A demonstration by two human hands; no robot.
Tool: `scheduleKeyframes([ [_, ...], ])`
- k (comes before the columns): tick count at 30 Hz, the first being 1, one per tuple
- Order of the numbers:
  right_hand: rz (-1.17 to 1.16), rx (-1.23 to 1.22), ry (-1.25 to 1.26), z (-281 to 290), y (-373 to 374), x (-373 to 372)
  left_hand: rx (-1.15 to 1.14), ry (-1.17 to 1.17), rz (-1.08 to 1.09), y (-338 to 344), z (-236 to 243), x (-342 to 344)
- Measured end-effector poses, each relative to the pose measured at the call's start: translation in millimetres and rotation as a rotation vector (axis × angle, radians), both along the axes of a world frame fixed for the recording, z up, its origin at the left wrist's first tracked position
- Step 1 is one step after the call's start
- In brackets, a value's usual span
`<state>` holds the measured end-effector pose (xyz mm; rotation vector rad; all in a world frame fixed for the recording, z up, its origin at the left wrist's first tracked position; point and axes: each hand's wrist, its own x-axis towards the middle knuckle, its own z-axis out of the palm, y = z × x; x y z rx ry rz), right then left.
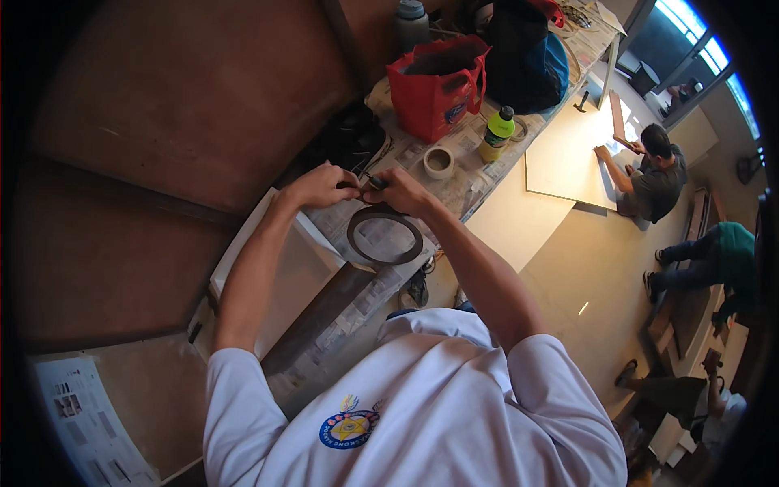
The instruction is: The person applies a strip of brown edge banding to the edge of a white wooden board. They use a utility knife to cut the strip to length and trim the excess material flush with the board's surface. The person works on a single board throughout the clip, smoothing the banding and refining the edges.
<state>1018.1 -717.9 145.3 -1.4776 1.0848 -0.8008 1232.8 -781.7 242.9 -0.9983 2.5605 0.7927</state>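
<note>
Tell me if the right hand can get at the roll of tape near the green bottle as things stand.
Probably yes. The right hand is busy pinching the dark ring, but the tape roll lies just beyond it on the newspaper, with nothing between.

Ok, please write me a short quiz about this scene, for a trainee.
1. True or false: both hands meet at the top of the dark ring.
2. Which stands nearer the roll of tape: A) the green bottle, B) the grey bottle?
3. What colour is the open bag behind the hands?

Key: 1. True: the left hand and right hand pinch it there. 2. A. 3. Red.
</note>
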Motion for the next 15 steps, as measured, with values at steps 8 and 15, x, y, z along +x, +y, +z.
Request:
scheduleKeyframes([
  [8, 0.089, -0.185, 0.137, 9, 2, 7, 0.644, -0.074, 0.166, 1, 18, -8],
  [15, -0.186, -0.085, 0.202, 19, 22, 5, 0.535, 0.002, 0.136, -4, -21, 16],
])
